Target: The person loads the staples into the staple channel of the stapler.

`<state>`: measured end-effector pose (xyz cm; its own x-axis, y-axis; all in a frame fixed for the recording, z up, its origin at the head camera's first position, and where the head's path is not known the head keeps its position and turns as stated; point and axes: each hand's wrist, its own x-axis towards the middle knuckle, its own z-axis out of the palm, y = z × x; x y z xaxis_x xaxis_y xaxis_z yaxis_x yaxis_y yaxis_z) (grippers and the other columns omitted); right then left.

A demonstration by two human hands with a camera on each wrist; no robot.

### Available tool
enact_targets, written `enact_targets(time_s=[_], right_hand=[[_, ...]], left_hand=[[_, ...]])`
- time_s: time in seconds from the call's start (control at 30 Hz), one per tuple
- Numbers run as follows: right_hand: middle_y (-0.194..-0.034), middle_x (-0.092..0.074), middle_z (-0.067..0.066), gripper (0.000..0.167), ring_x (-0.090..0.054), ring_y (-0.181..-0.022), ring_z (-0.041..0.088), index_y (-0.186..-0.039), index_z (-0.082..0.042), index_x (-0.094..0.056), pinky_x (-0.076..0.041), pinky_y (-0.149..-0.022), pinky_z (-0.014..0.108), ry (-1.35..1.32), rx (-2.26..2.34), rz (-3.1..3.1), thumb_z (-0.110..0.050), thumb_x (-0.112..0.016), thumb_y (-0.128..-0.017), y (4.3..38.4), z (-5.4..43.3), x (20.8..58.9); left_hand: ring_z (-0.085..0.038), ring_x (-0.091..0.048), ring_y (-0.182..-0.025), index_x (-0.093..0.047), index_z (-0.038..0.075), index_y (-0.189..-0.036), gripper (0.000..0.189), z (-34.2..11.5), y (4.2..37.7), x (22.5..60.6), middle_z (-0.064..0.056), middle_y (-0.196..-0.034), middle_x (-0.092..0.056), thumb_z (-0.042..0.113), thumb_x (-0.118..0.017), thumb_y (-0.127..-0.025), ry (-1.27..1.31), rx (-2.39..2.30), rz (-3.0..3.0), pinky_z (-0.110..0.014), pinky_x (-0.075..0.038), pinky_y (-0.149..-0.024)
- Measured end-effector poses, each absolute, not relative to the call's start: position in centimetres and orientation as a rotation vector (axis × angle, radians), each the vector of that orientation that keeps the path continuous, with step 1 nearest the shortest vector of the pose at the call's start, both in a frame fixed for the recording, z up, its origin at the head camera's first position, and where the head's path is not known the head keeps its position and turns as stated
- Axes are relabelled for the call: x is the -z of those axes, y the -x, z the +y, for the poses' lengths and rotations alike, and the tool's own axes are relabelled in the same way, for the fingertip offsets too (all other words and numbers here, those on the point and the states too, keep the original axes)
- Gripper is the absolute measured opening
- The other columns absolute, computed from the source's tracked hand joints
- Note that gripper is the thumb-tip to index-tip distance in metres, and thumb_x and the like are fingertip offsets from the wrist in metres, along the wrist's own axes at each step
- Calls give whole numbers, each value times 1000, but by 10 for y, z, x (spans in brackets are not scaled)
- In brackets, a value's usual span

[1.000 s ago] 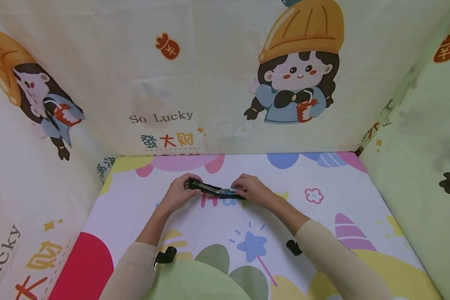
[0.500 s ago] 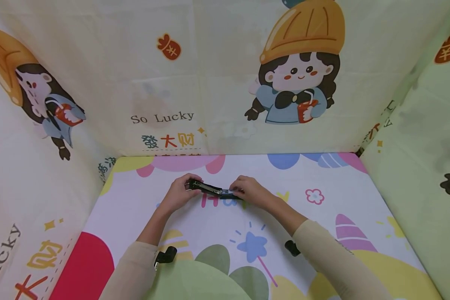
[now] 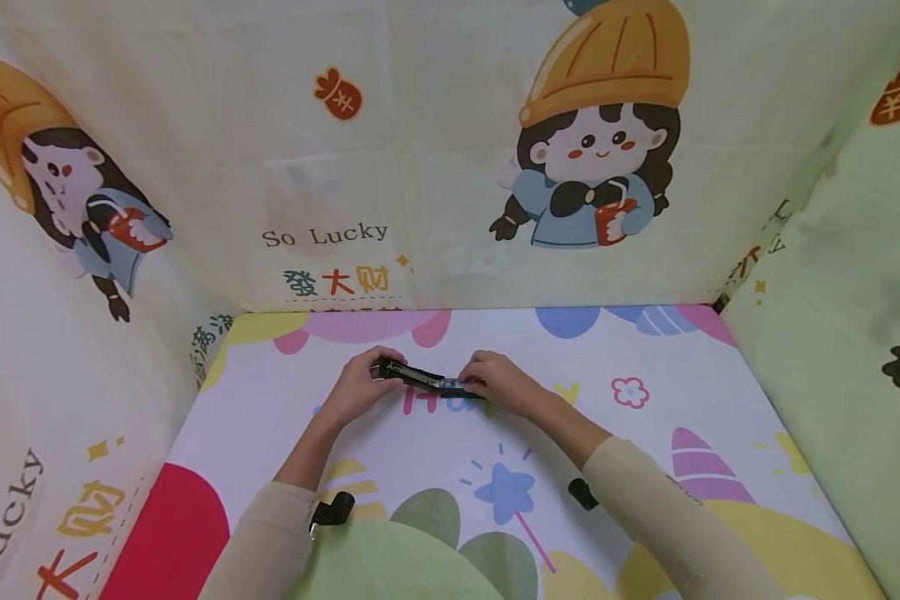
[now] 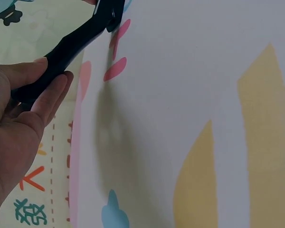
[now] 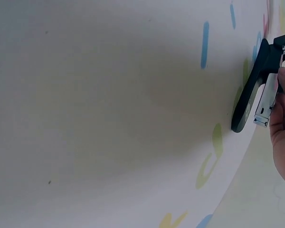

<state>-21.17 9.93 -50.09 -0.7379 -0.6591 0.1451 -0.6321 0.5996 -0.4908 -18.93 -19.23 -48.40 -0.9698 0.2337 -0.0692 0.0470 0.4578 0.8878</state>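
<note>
A black stapler is swung open wide above the printed tabletop, its two halves spread in a shallow bend. My left hand grips the end of its top arm; in the left wrist view, thumb and fingers pinch the black handle. At the other half is my right hand. The right wrist view shows that hand's thumb and fingers pinching the silver staple magazine, which stands apart from the black base. The inside of the top arm faces the head camera.
The tabletop carries a colourful cartoon print. Cream printed cloth walls rise behind it and at both sides. Black camera mounts stick out by the two beige sleeves.
My right hand has shifted slightly left along the stapler, covering more of its right half. The left hand stays in place; little differs over the last half second.
</note>
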Motion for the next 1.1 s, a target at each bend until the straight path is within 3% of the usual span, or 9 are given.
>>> enact_targets(time_s=[0.43, 0.93, 1.1], right_hand=[[-96, -65, 4, 13, -58, -89, 16, -105, -10, -81, -51, -77, 24, 1144, 813, 2782, -9, -77, -93, 210, 97, 503], [-104, -66, 3, 15, -60, -96, 16, -108, -12, -81, -54, -83, 27, 1075, 905, 2758, -10, -75, -94, 208, 101, 509], [-103, -66, 4, 15, -60, -96, 18, -108, -12, -81, -53, -82, 28, 1105, 927, 2765, -10, -75, -94, 207, 103, 509]], left_hand=[[-32, -68, -111, -66, 8, -125, 37, -191, 190, 484, -16, -130, -64, 0, -76, -91, -256, -1544, 2519, -42, -59, -97], [-33, -68, -113, -66, 8, -125, 37, -191, 189, 483, -16, -131, -64, 0, -76, -91, -240, -1538, 2522, -43, -59, -99], [-33, -68, -112, -66, 8, -125, 36, -192, 189, 482, -18, -130, -64, -1, -75, -91, -244, -1543, 2514, -38, -60, -95]])
